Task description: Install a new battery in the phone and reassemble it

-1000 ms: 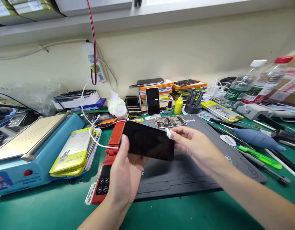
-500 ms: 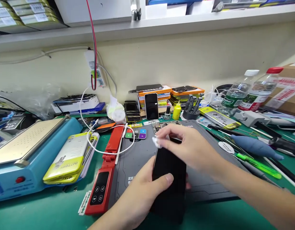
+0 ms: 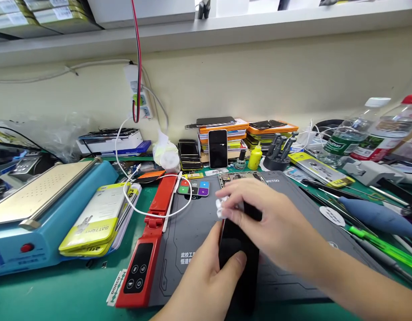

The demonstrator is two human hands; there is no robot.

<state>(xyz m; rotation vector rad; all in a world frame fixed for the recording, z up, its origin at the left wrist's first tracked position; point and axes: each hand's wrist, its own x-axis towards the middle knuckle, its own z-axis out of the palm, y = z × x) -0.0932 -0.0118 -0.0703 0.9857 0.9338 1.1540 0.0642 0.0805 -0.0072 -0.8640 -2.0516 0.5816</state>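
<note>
A phone (image 3: 241, 254) with a black screen is held tilted above the grey work mat (image 3: 293, 232). My left hand (image 3: 212, 267) is wrapped round its left side, the thumb lying across the glass. A crumpled white wipe (image 3: 221, 207) is pinched between the fingers of my right hand (image 3: 259, 209), at the phone's upper left edge. That hand covers part of the phone's top end. Just behind it, an opened phone body (image 3: 241, 177) with bare inner parts lies on the mat.
A red folding lamp (image 3: 142, 263) and a razor blade (image 3: 117, 287) lie left of the mat, near battery packs (image 3: 95, 214) and a blue heating plate (image 3: 52, 223). Upright phone (image 3: 218, 149), yellow bottle (image 3: 255, 157) stand behind. Screwdrivers (image 3: 381, 245) and a blue blower (image 3: 383, 216) lie right.
The view has shifted slightly, so the bench items sit a little differently. My right hand has slid the wipe slightly along the phone's upper left edge; my left grip stays.
</note>
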